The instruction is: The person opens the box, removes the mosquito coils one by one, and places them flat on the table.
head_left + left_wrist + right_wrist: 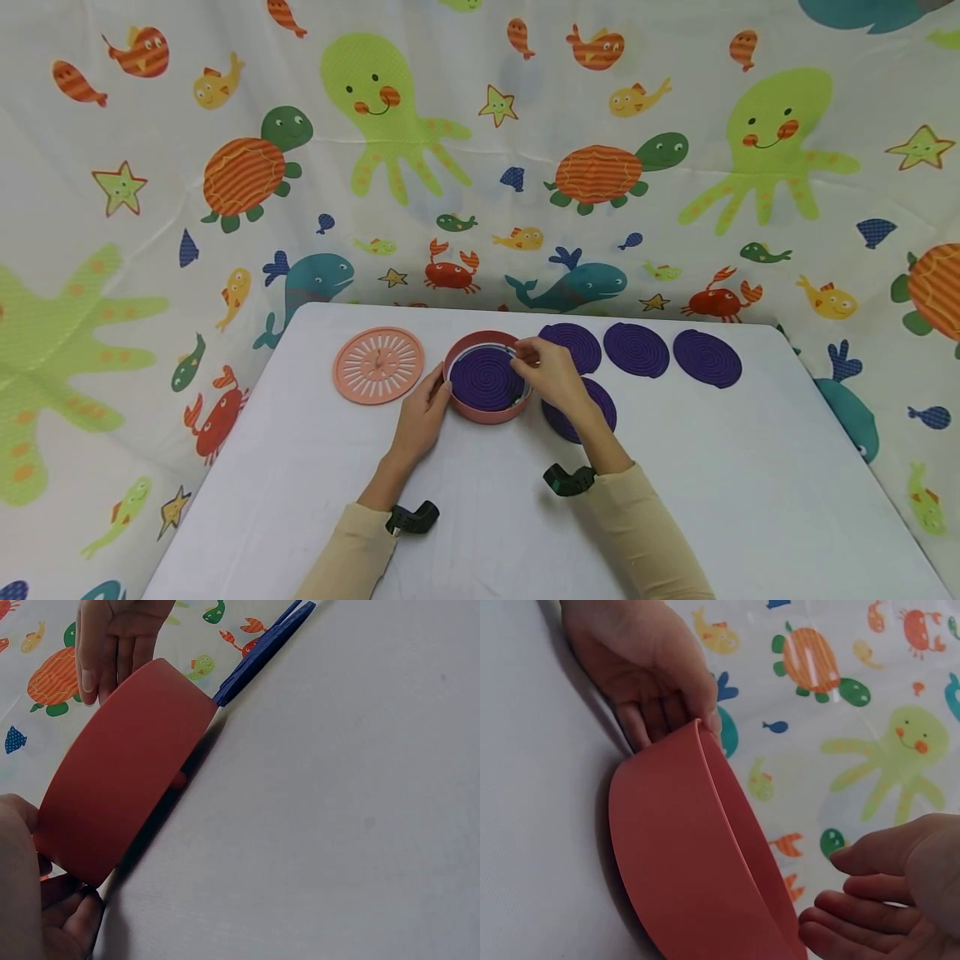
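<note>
A round coral-red mosquito coil holder (489,416) sits on the table, with a purple mosquito coil (486,379) lying inside it. My left hand (422,417) grips the holder's left side; the thumb is at the rim and the fingers go round the lower wall, as the left wrist view shows. Over the right rim hovers my right hand (551,371), its fingers loosely bent and nothing visible between them. In the right wrist view that hand (907,889) is just beside the holder's rim.
Left of the holder lies a slotted coral lid (378,387). To the right are several more purple coils, including one (636,350) at the back and one (600,408) partly under my right forearm. A patterned curtain (480,167) hangs behind the white table (750,483).
</note>
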### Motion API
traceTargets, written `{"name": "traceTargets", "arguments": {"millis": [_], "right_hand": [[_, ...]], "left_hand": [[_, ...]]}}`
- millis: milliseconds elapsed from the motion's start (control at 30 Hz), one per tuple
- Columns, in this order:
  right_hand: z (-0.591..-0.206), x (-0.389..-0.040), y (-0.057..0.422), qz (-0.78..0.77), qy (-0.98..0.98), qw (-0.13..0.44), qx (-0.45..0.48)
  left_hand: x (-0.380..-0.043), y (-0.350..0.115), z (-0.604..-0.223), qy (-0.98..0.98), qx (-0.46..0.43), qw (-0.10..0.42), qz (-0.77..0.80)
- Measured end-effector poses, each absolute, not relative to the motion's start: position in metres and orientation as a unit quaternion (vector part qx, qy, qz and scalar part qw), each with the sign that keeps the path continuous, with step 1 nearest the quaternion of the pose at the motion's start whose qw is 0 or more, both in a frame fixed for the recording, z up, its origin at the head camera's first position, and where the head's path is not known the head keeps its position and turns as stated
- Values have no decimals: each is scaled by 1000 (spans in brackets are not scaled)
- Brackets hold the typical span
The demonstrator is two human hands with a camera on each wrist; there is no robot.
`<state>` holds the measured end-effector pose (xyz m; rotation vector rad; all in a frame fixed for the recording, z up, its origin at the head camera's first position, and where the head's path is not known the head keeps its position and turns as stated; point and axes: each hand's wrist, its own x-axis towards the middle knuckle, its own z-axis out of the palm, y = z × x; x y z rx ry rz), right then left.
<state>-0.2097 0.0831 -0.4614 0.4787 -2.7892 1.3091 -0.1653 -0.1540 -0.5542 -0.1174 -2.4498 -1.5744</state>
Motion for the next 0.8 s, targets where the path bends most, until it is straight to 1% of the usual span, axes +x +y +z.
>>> {"name": "traceTargets", "arguments": {"millis": [800], "right_hand": [[-457,-213,73,353,-926,-40,127]], "left_hand": [[-165,-154,-556,-832,-37,112,-543]]}}
